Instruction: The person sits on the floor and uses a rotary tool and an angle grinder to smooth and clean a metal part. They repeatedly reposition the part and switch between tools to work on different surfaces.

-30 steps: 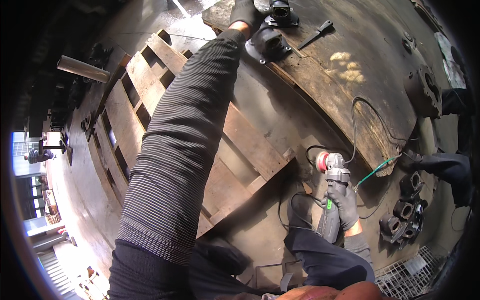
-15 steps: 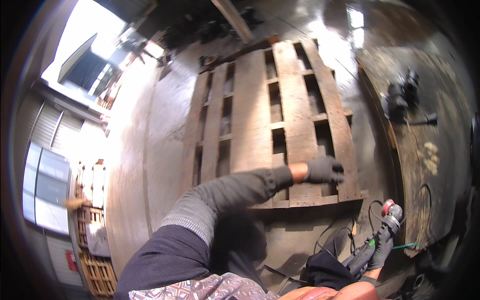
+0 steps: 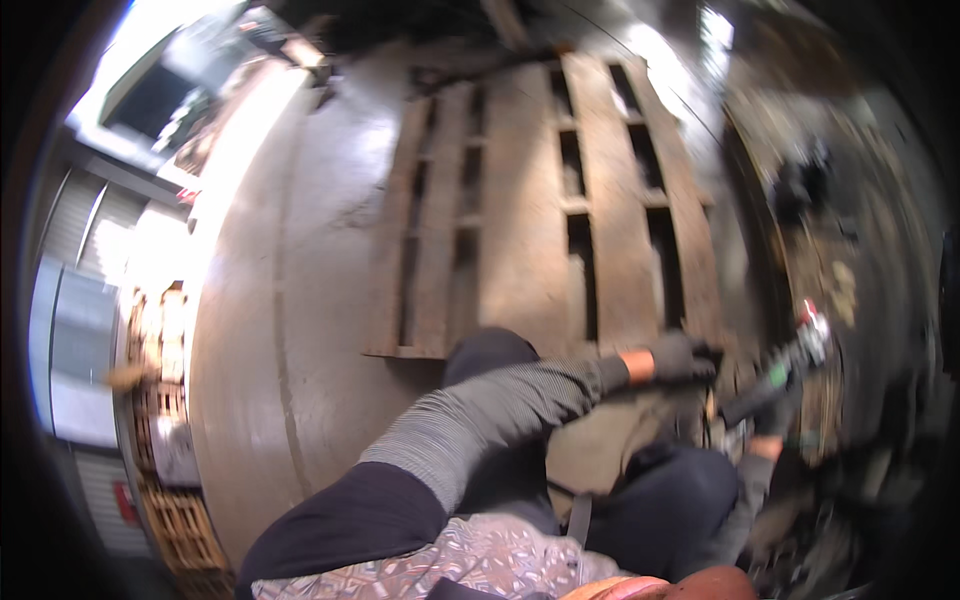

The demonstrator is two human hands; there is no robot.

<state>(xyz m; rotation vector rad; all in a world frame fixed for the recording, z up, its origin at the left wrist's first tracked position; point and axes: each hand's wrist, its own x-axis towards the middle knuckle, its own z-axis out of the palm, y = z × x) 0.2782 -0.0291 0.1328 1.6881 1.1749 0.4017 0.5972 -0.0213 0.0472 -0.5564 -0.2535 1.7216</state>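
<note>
A wooden pallet (image 3: 515,210) lies flat on the floor before me. My left hand (image 3: 680,359), in a dark grey glove, is at its near right corner; motion smears the fingers, and whether they grip the wood cannot be made out. Low on the right, my gloved right hand (image 3: 778,408) is closed around the body of a grey angle grinder (image 3: 768,388). The grinder's head, with something red at its tip, points up and away, toward the bench edge. My knees are bent close to the pallet's near side.
A worn wooden bench (image 3: 850,240) runs along the right, with black tool-like parts (image 3: 800,185) and pale crumpled bits (image 3: 843,288) on it. Stacked pallets (image 3: 180,525) stand far left by a wall. Concrete floor (image 3: 330,250) stretches left of the pallet.
My left hand has gone from the pallet's right board to its near right corner. The grinder has risen and swung away from me. My view has shifted, and my knee shows at the pallet.
</note>
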